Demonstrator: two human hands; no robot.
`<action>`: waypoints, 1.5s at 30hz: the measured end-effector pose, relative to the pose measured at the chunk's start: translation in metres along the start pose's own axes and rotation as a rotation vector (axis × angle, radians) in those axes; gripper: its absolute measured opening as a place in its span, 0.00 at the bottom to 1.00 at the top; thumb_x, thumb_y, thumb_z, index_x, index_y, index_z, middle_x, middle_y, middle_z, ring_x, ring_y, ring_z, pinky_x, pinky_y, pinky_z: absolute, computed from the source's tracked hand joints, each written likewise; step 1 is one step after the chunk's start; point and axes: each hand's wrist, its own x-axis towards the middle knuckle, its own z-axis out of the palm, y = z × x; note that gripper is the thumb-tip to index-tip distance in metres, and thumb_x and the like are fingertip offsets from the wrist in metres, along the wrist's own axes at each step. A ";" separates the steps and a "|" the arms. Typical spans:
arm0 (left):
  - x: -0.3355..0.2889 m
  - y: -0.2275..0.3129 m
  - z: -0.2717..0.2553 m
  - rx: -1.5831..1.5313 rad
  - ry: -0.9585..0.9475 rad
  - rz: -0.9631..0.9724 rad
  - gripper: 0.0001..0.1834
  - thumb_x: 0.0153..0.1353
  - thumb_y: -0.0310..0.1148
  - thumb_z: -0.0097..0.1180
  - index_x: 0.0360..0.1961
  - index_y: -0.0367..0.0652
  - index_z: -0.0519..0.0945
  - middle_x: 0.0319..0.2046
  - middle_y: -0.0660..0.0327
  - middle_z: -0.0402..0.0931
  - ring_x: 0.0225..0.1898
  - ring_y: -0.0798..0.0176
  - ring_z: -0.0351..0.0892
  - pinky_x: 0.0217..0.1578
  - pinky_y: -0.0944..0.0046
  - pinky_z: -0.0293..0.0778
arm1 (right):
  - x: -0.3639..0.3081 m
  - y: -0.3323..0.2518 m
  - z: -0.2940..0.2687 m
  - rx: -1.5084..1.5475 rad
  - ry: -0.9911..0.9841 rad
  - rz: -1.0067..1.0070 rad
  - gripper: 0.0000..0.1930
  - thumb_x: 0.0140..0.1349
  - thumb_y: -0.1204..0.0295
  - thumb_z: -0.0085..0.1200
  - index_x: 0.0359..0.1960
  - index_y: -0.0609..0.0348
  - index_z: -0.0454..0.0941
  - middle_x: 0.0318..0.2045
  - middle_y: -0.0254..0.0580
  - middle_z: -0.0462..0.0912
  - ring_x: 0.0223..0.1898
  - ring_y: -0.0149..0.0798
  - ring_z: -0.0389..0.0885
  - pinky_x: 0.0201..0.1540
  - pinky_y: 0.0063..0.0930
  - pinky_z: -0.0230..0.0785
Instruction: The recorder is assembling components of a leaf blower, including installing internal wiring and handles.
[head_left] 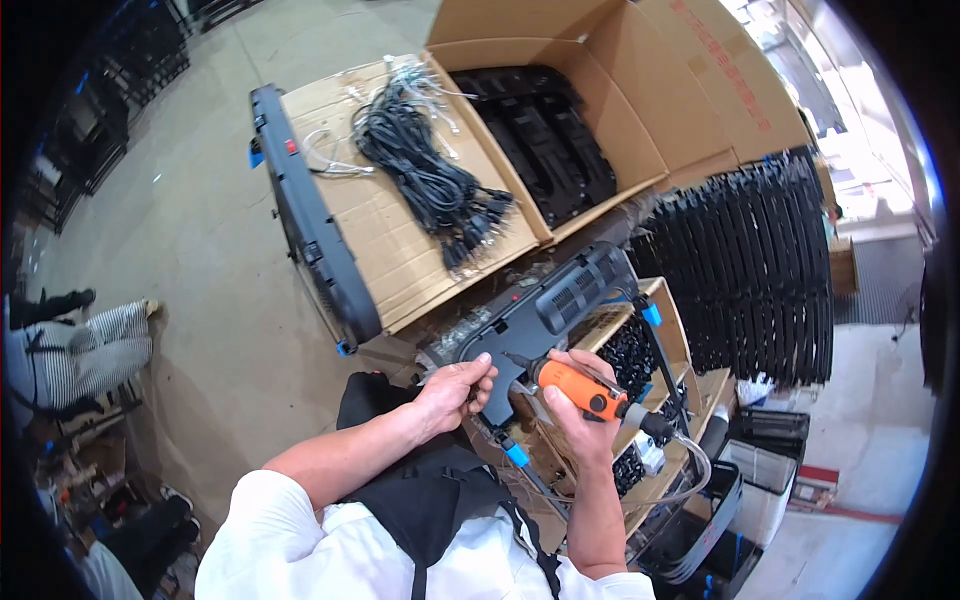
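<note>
My right hand (585, 420) is wrapped round an orange air screwdriver (578, 388), its dark nose pointing left. A clear hose runs from the tool's rear end. My left hand (457, 398) is closed, thumb and fingers pinched together just left of the screwdriver's tip; anything between them is too small to make out. Beneath both hands lies a long dark grey plastic panel (545, 308) with a vented raised section at its far end. A blue clip (516, 453) sits near its close end, below the screwdriver.
Beyond the panel, a bundle of black cables (430, 170) lies on cardboard (350, 225). A carton (640, 95) holds black parts. Small black pieces fill a wooden bin (680, 335) at right, near stacked black frames (745, 265). Another person (85, 350) is at far left.
</note>
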 end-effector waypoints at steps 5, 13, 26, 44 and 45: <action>0.031 -0.001 0.055 -0.073 -0.120 -0.066 0.16 0.77 0.47 0.58 0.47 0.44 0.81 0.32 0.68 0.77 0.28 0.70 0.73 0.26 0.70 0.69 | -0.021 -0.006 -0.045 0.000 0.065 -0.024 0.29 0.62 0.81 0.68 0.63 0.65 0.70 0.59 0.54 0.83 0.59 0.43 0.83 0.65 0.38 0.76; 0.077 -0.036 0.131 -0.144 -0.199 -0.185 0.15 0.80 0.44 0.52 0.50 0.43 0.80 0.32 0.68 0.76 0.29 0.70 0.72 0.30 0.70 0.71 | -0.030 0.009 -0.126 0.019 0.210 -0.057 0.29 0.61 0.83 0.68 0.63 0.63 0.71 0.58 0.54 0.83 0.60 0.43 0.83 0.65 0.38 0.76; 0.181 -0.078 0.250 -0.118 -0.099 -0.152 0.17 0.81 0.47 0.50 0.52 0.44 0.79 0.27 0.71 0.71 0.26 0.72 0.68 0.26 0.71 0.67 | 0.031 0.048 -0.256 0.054 0.279 0.021 0.29 0.61 0.79 0.68 0.63 0.62 0.71 0.59 0.52 0.82 0.62 0.43 0.80 0.68 0.41 0.73; 0.233 -0.060 0.234 0.171 -0.195 -0.250 0.16 0.84 0.38 0.41 0.57 0.40 0.77 0.42 0.60 0.84 0.38 0.67 0.82 0.39 0.64 0.78 | 0.192 0.088 -0.291 -0.086 0.316 0.079 0.28 0.59 0.74 0.72 0.61 0.63 0.76 0.53 0.48 0.87 0.53 0.36 0.85 0.60 0.32 0.79; 0.236 -0.060 0.227 0.192 -0.242 -0.234 0.16 0.84 0.39 0.42 0.56 0.41 0.78 0.40 0.63 0.83 0.36 0.68 0.80 0.36 0.65 0.77 | 0.195 0.091 -0.291 -0.090 0.315 0.079 0.28 0.59 0.74 0.72 0.61 0.63 0.76 0.53 0.48 0.87 0.53 0.36 0.85 0.60 0.32 0.79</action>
